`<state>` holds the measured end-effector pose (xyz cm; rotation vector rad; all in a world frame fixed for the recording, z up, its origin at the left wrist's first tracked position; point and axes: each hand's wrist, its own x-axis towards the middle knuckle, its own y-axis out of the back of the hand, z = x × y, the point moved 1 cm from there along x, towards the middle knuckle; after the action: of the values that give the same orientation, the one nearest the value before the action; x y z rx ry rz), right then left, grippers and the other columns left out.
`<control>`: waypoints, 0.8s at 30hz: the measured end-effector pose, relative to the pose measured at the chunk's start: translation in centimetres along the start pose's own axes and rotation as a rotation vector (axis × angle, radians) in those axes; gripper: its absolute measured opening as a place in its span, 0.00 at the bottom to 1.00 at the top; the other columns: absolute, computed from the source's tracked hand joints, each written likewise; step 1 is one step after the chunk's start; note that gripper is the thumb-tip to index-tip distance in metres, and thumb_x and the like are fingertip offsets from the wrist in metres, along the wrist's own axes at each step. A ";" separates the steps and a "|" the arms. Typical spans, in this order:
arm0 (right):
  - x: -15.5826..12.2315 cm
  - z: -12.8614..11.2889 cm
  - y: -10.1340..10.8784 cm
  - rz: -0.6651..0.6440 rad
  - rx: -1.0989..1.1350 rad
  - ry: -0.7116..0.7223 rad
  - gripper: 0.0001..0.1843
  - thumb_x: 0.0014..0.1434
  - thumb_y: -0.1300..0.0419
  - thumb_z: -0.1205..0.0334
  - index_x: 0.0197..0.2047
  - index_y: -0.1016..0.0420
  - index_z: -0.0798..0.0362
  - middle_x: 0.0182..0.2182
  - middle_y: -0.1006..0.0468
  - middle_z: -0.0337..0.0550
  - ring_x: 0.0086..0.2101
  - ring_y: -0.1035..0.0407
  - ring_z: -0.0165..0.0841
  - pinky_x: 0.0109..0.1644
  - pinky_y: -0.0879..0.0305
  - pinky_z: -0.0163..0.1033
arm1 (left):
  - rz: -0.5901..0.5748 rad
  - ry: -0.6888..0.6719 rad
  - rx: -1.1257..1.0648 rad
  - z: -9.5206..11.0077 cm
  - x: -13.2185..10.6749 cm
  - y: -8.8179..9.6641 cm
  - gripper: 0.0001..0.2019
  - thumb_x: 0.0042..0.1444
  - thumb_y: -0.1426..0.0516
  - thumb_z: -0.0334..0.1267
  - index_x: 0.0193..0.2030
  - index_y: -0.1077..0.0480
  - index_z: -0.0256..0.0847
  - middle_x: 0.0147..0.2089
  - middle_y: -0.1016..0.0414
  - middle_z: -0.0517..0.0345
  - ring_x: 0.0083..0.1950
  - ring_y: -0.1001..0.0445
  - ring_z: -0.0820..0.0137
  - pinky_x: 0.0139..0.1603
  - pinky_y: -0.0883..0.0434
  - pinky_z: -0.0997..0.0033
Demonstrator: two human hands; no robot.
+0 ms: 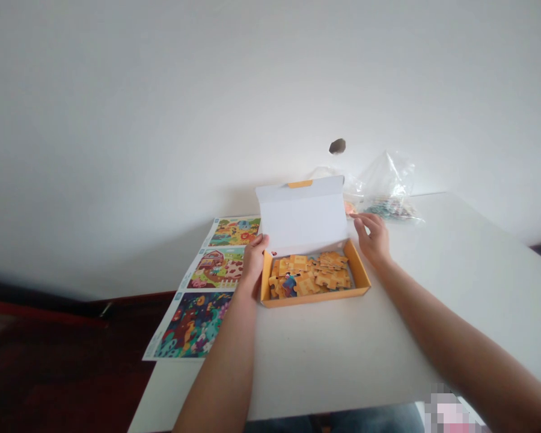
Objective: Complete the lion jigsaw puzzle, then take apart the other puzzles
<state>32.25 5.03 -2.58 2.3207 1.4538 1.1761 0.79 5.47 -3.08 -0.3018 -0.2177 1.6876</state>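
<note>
A yellow cardboard box (315, 297) stands on the table with its white-lined lid (302, 219) raised. Jigsaw puzzle pieces (306, 276) lie heaped inside, mostly orange side up, one of them showing a dark blue and purple print. My left hand (253, 260) grips the box at its left rear corner, where the lid hinges. Beside the lid's right edge is my right hand (373, 237), thumb and forefinger apart and pointing left, with nothing visible between them. Just past its fingertips, a bit of orange (350, 208) shows, partly hidden by the lid.
Clear plastic bags (390, 180) rest against the wall behind the box, one with puzzle pieces in it. A printed sheet (193, 288) with three colourful pictures lies left, partly under my left arm and reaching over the table's (324, 355) left edge. The wall has a hole (338, 146).
</note>
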 end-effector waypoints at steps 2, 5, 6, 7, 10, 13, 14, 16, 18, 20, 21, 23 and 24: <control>0.6 0.4 -0.4 0.021 -0.295 0.099 0.25 0.65 0.50 0.47 0.60 0.28 0.45 0.61 0.34 0.51 0.61 0.45 0.52 0.64 0.49 0.61 | 0.026 -0.001 -0.002 0.0 0.3 0.4 0.21 0.39 0.31 0.50 0.36 0.24 0.37 0.28 0.23 0.60 0.22 0.30 0.74 0.26 0.32 0.74; 1.5 1.0 -1.6 -0.161 -0.546 0.131 0.29 0.62 0.48 0.46 0.66 0.37 0.38 0.69 0.47 0.48 0.66 0.60 0.62 0.62 0.61 0.75 | 0.039 0.006 -0.018 -0.3 0.8 1.0 0.23 0.38 0.31 0.50 0.37 0.24 0.36 0.27 0.24 0.60 0.23 0.29 0.74 0.26 0.31 0.73; 1.8 1.3 -2.0 -0.217 -0.577 0.121 0.30 0.63 0.48 0.46 0.67 0.39 0.36 0.69 0.48 0.48 0.66 0.61 0.63 0.61 0.63 0.78 | 0.040 0.008 -0.018 -0.5 0.9 1.2 0.23 0.37 0.31 0.51 0.37 0.24 0.36 0.27 0.24 0.60 0.23 0.29 0.73 0.26 0.30 0.73; 2.2 1.7 -2.3 -0.252 -0.592 0.104 0.30 0.63 0.49 0.46 0.68 0.41 0.34 0.69 0.47 0.47 0.66 0.60 0.63 0.60 0.63 0.80 | 0.041 0.009 -0.014 -0.6 1.0 1.3 0.23 0.37 0.31 0.51 0.36 0.24 0.36 0.27 0.24 0.60 0.23 0.28 0.73 0.26 0.30 0.72; 3.2 3.1 -2.3 -0.262 -0.604 0.056 0.29 0.65 0.53 0.45 0.68 0.44 0.32 0.66 0.41 0.46 0.65 0.55 0.60 0.60 0.62 0.80 | 0.046 0.009 -0.006 -0.8 1.0 1.5 0.23 0.37 0.31 0.51 0.36 0.23 0.36 0.28 0.23 0.59 0.23 0.28 0.72 0.26 0.29 0.72; 4.0 5.1 -1.0 -0.255 -0.617 0.043 0.28 0.66 0.55 0.45 0.68 0.45 0.33 0.65 0.40 0.46 0.64 0.53 0.59 0.59 0.62 0.81 | 0.049 0.008 -0.012 -0.6 0.7 1.3 0.22 0.38 0.31 0.50 0.37 0.23 0.37 0.28 0.23 0.59 0.24 0.27 0.72 0.26 0.29 0.72; 4.2 5.9 -0.3 -0.260 -0.624 0.043 0.28 0.66 0.56 0.45 0.68 0.45 0.32 0.65 0.40 0.46 0.64 0.53 0.59 0.59 0.62 0.81 | 0.054 0.004 -0.011 -0.5 0.6 1.2 0.22 0.38 0.31 0.50 0.37 0.23 0.37 0.28 0.23 0.60 0.24 0.27 0.72 0.26 0.29 0.72; 4.6 7.6 1.3 -0.258 -0.639 0.039 0.29 0.66 0.56 0.44 0.69 0.46 0.33 0.66 0.40 0.46 0.64 0.53 0.59 0.59 0.63 0.81 | 0.072 -0.006 -0.010 -0.2 0.3 0.9 0.20 0.39 0.31 0.49 0.35 0.24 0.37 0.26 0.25 0.61 0.23 0.28 0.72 0.25 0.30 0.73; 4.9 9.1 3.0 -0.260 -0.656 0.023 0.30 0.65 0.55 0.44 0.69 0.46 0.34 0.66 0.41 0.47 0.64 0.54 0.60 0.60 0.63 0.81 | 0.088 -0.012 -0.008 0.0 0.2 0.7 0.19 0.38 0.31 0.49 0.34 0.24 0.37 0.25 0.26 0.62 0.22 0.29 0.73 0.25 0.30 0.73; 5.1 10.0 4.3 -0.260 -0.672 0.009 0.30 0.65 0.54 0.44 0.69 0.45 0.35 0.67 0.43 0.48 0.65 0.54 0.61 0.60 0.63 0.80 | 0.089 -0.010 -0.008 0.1 0.1 0.6 0.20 0.38 0.31 0.50 0.33 0.25 0.37 0.25 0.26 0.62 0.22 0.29 0.73 0.26 0.30 0.72; 5.1 10.2 4.8 -0.241 -0.677 0.013 0.30 0.65 0.54 0.44 0.69 0.45 0.36 0.68 0.45 0.48 0.65 0.55 0.61 0.60 0.62 0.80 | 0.086 -0.009 -0.006 0.1 0.2 0.5 0.21 0.37 0.32 0.50 0.34 0.24 0.37 0.26 0.26 0.62 0.23 0.29 0.73 0.26 0.30 0.72; 4.7 9.6 5.4 -0.168 -0.658 0.064 0.30 0.65 0.53 0.47 0.69 0.43 0.40 0.69 0.47 0.49 0.66 0.56 0.59 0.63 0.60 0.75 | 0.091 -0.024 0.025 0.1 0.3 0.5 0.20 0.37 0.32 0.51 0.33 0.24 0.37 0.26 0.26 0.61 0.23 0.30 0.73 0.27 0.29 0.71; 4.3 8.9 5.4 -0.123 -0.627 0.109 0.30 0.65 0.52 0.49 0.69 0.42 0.43 0.69 0.47 0.50 0.66 0.55 0.56 0.65 0.58 0.71 | 0.103 -0.040 0.050 0.0 0.4 0.5 0.19 0.38 0.33 0.50 0.32 0.24 0.37 0.25 0.27 0.61 0.23 0.30 0.73 0.27 0.29 0.71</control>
<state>43.04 8.07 -3.53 1.7420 1.0313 1.4753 0.31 5.82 -3.23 -0.2458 -0.1925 1.7991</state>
